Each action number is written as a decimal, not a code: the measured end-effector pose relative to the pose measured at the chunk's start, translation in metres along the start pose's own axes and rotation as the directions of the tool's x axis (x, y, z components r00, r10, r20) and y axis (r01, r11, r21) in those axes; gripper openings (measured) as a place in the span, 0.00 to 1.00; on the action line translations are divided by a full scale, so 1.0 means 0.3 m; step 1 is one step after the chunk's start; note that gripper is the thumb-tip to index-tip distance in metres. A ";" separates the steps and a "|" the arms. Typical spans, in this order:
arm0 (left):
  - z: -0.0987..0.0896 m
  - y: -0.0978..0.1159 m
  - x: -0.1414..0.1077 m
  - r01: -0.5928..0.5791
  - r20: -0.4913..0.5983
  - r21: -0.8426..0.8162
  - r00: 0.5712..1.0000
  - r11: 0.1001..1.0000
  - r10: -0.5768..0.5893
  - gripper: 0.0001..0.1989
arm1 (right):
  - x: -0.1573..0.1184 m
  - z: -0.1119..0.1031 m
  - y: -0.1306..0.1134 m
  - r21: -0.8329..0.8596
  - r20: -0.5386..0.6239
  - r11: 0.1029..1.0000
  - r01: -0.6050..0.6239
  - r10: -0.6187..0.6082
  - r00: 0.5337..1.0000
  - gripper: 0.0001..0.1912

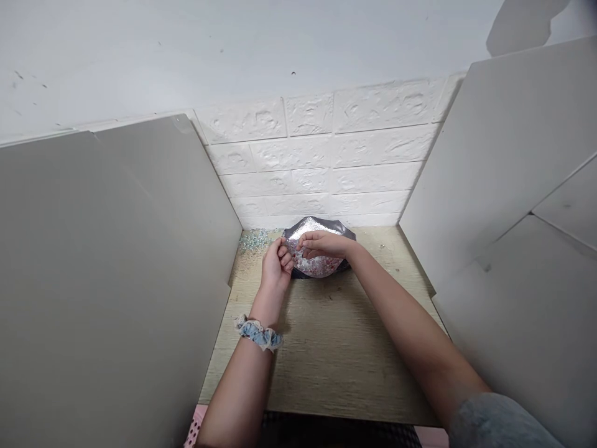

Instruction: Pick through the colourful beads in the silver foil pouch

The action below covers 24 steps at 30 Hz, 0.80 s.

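Observation:
A shiny silver pouch (321,266) with a dark edge lies near the back of the wooden table, with small pinkish and red beads in it. My left hand (277,264) is at the pouch's left edge, fingers curled in a pinch; whatever they hold is too small to make out. Over the pouch hangs my right hand (324,244), palm down, thumb and fingers bent towards the left hand. Its fingertips look close together, and anything between them is too small to tell. A blue scrunchie (259,333) circles my left wrist.
Loose blue-green beads (257,240) are scattered at the back left of the table (345,354). Grey panels stand on the left (116,267) and right (504,186). A white brick-patterned wall (317,149) rises behind. A few tiny bits lie at the back right.

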State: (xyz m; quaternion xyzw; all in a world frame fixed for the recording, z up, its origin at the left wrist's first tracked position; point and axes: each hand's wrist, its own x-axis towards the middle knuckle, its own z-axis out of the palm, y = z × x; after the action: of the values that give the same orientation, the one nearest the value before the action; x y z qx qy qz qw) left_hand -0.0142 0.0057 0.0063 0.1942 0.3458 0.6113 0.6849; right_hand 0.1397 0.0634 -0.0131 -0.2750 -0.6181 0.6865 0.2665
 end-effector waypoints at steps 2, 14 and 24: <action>-0.002 -0.004 0.003 0.006 0.027 0.043 1.000 0.999 -0.007 0.04 | -0.003 0.002 -0.001 0.030 0.007 0.999 0.020 -0.020 1.000 0.11; -0.013 -0.022 0.005 -0.025 0.141 0.309 0.990 0.951 -0.020 0.11 | 0.001 0.023 0.010 0.162 0.002 0.986 0.026 -0.026 1.000 0.15; -0.010 -0.014 0.003 -0.006 0.129 0.337 0.991 0.942 -0.040 0.08 | 0.002 0.028 0.020 0.261 -0.020 0.963 0.060 -0.057 0.998 0.19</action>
State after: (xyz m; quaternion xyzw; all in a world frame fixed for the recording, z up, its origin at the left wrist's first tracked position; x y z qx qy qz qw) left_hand -0.0132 0.0054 0.0011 0.3458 0.4001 0.5229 0.6686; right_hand 0.1330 0.0574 -0.0183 -0.2234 -0.5282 0.7522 0.3245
